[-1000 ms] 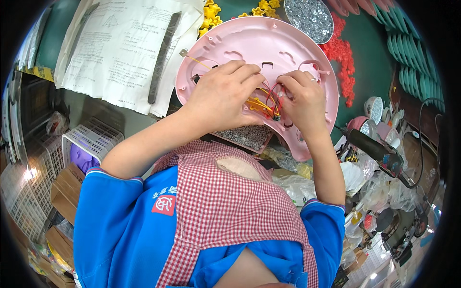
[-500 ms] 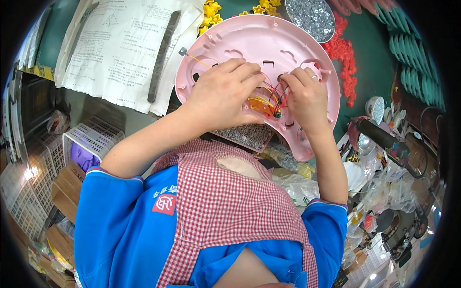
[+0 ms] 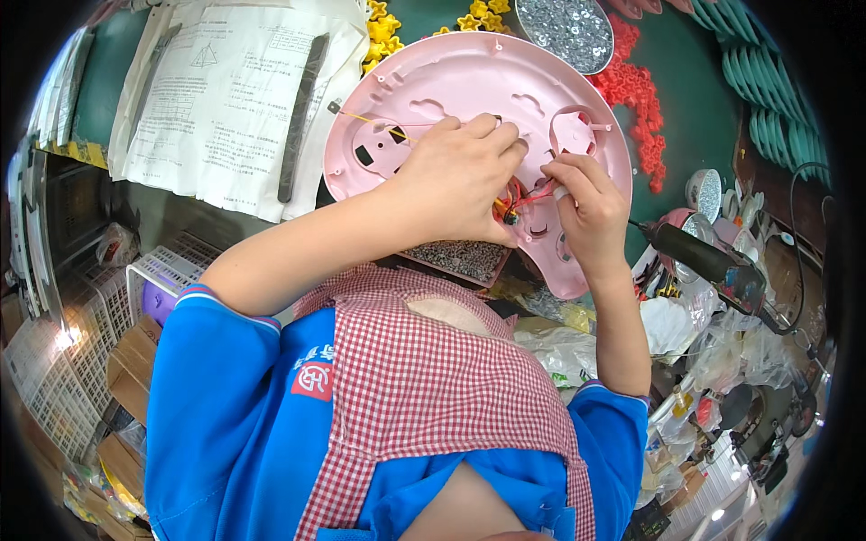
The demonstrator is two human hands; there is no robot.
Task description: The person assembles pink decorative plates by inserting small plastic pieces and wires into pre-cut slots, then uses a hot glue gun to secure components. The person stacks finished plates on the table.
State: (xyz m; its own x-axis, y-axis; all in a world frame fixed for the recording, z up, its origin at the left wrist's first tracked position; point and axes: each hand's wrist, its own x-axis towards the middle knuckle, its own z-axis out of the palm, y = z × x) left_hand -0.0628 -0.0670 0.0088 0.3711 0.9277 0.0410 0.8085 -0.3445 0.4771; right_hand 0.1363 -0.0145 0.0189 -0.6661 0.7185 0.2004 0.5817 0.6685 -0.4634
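A pink plastic shell (image 3: 478, 68), curved and hollow side up, lies on the bench in front of me. My left hand (image 3: 460, 180) reaches over its middle, fingers curled and thumb spread below, closed around a bundle of red, black and yellow wires (image 3: 512, 200). Most of that bundle is hidden under the palm. Between thumb and fingertips, my right hand (image 3: 586, 203) pinches red wire (image 3: 543, 191) at the shell's right side. A yellow wire with a small grey connector (image 3: 335, 106) hangs over the left rim.
Printed sheets (image 3: 234, 108) with a dark strip (image 3: 302, 117) lie left. Behind the shell are yellow star-shaped pieces (image 3: 383, 32), a bowl of small clear parts (image 3: 568, 32) and red pieces (image 3: 640, 99). A dark-handled corded tool (image 3: 690, 252) stands right; a tray of metal bits (image 3: 460, 259) sits nearer me.
My left hand has shifted right, closing over the wires and covering the orange board. My right hand has moved slightly down, away from the round housing, drawing red wire with it.
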